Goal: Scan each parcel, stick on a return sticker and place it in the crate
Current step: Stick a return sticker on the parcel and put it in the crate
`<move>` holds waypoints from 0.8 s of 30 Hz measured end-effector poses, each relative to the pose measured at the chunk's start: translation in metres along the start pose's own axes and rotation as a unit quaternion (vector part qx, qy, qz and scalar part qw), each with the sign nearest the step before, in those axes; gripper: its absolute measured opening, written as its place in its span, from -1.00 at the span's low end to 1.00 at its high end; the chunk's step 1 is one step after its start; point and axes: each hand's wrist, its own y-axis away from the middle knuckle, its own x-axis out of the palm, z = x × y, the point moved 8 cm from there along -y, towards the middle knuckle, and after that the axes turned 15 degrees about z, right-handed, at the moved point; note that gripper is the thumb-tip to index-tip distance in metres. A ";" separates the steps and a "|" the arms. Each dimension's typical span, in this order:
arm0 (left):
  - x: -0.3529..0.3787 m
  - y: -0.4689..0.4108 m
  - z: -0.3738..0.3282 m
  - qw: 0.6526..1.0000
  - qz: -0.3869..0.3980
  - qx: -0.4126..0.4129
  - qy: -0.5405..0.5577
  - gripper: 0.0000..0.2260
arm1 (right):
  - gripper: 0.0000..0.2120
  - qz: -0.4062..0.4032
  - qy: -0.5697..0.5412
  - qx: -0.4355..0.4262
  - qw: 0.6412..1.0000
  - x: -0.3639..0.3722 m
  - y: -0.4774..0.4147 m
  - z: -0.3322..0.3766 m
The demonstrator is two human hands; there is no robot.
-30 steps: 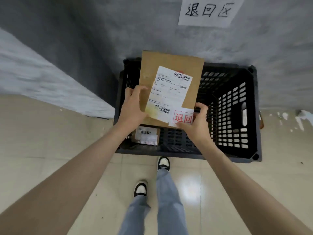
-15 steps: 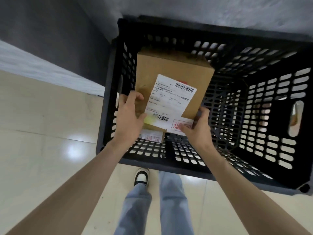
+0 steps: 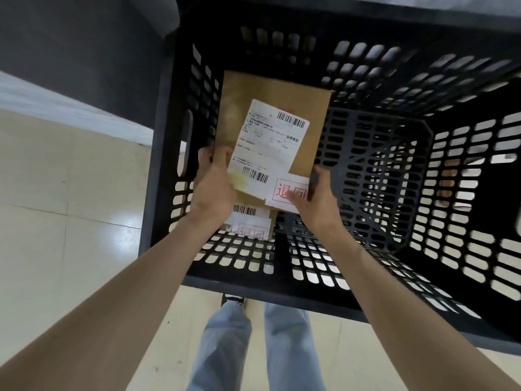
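1. Brown cardboard parcel sits in our two hands, held inside the black crate near its left wall.
2. Our left hand is closed on the parcel's near left edge; our right hand clamps the near right corner, thumb on the red-printed return sticker.
3. We see its white shipping label facing up.
4. Below it, a smaller parcel lies on the crate floor, stickered too.

Stickered brown parcel inside black crate, seemingly above another.
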 end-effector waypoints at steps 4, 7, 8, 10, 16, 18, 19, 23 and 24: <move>0.014 -0.012 0.003 0.998 0.035 -0.024 -0.038 -0.44 | -0.37 0.009 -0.003 0.008 1.000 0.001 -0.016 -0.003; 0.019 -0.018 0.006 0.995 0.063 -0.046 -0.056 -0.37 | -0.37 0.006 0.001 0.000 1.000 0.004 -0.021 -0.003; 0.020 -0.018 0.006 0.994 0.066 -0.051 -0.064 -0.35 | -0.38 0.002 0.000 -0.004 1.000 0.004 -0.022 -0.004; 0.022 -0.018 0.006 0.993 0.070 -0.052 -0.080 -0.35 | -0.36 0.004 -0.003 -0.009 1.000 0.005 -0.023 -0.006; 0.023 0.000 0.006 0.991 0.090 -0.041 -0.089 -0.41 | -0.22 0.002 0.007 0.007 1.000 0.004 -0.007 -0.007; 0.019 0.012 -0.006 0.990 0.098 -0.020 -0.098 -0.42 | -0.23 -0.006 0.002 0.005 1.000 -0.001 0.008 -0.002; 0.017 0.017 -0.013 0.989 0.105 -0.010 -0.101 -0.42 | -0.23 -0.010 0.004 0.002 1.000 -0.004 0.017 0.001; 0.003 0.043 -0.046 0.987 0.125 0.030 -0.100 -0.44 | -0.26 -0.047 0.007 -0.006 0.999 -0.017 0.059 0.017; 0.000 0.051 -0.056 0.985 0.129 0.049 -0.105 -0.45 | -0.27 -0.059 0.010 -0.010 0.998 -0.020 0.072 0.022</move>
